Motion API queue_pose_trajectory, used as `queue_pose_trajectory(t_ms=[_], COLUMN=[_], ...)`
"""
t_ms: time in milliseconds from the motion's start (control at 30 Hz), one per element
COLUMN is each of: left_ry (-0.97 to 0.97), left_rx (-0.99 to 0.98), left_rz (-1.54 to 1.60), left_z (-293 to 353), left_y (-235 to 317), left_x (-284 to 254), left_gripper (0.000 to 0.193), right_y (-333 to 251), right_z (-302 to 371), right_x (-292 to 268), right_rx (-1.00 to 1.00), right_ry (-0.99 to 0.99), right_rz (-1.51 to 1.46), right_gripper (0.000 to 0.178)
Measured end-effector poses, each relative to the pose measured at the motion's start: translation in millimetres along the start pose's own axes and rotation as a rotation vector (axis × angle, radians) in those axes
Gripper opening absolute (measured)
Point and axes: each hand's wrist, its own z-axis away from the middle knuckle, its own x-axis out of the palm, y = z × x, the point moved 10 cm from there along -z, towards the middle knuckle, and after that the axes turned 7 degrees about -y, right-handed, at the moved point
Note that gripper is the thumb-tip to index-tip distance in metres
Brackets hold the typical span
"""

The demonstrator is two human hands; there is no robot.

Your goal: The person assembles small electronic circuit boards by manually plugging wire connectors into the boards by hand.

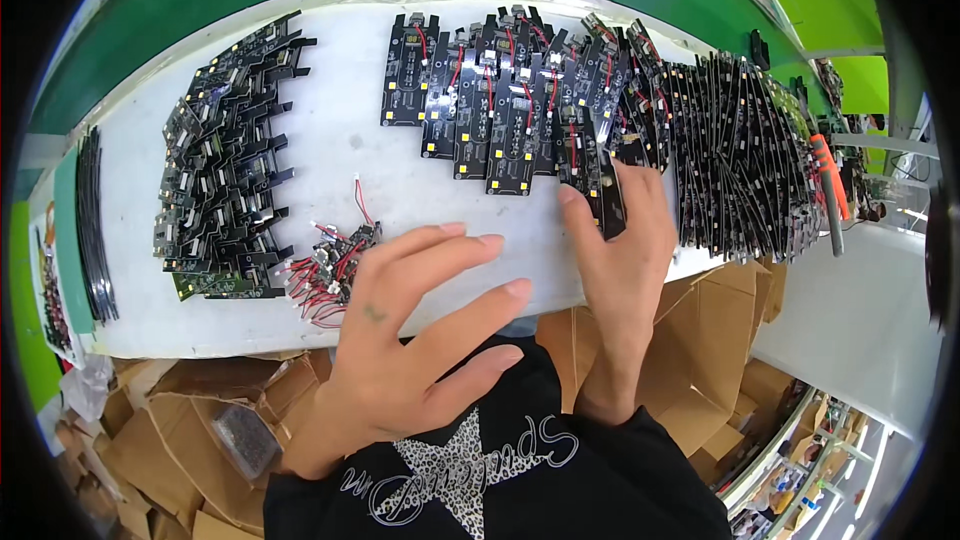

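Note:
My right hand (632, 235) has its thumb and fingers at the two sides of a narrow black circuit board (582, 162), at the near right end of a spread of similar boards. Those overlapping black boards (507, 145) carry small yellow-white squares and red and black wires with white plugs. Above the near edge of the white work surface, my left hand (425, 330) is raised with its fingers spread and nothing in it. Just beyond it lies a pile of small parts with red and black leads (335, 260), partly hidden by the hand.
Overlapping circuit boards (225, 160) are stacked at the left, beside a bundle of black strips (95, 230). A dense row of boards (740, 160) fills the right end, with an orange-handled tool (828, 175) next to it. Open cardboard boxes (215, 400) stand below the near edge.

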Motion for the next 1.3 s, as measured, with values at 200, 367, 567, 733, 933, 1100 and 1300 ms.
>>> queue_pose_trajectory(t_ms=[200,367,567,733,933,1100,1300], left_ry=[0.014,-0.035,-0.021,0.009,0.003,0.085,-0.069], left_rx=[-0.216,-0.229,-0.468,-0.498,-0.657,-0.582,-0.255], left_rz=[0.383,0.770,1.017,1.175,1.322,1.029,0.422], left_z=[0,-4,14,21,33,31,9], left_y=[-19,-26,-45,-45,-52,-47,-30], left_x=[13,38,34,33,45,24,-23], left_gripper=[0.076,0.095,0.067,0.059,0.049,0.048,0.050], right_y=[-32,-94,-97,-82,-68,-57,-55], right_z=[11,23,19,18,4,8,16], right_x=[-17,12,35,39,33,30,37], right_rx=[-0.079,-0.424,-0.386,-0.304,-0.256,-0.077,0.089], right_ry=[0.109,-0.078,-0.495,-0.580,-0.413,-0.384,-0.604], right_rz=[-0.220,-0.385,-0.517,-0.785,-0.855,-1.019,-1.066], right_gripper=[0.028,0.056,0.076,0.055,0.047,0.029,0.020])
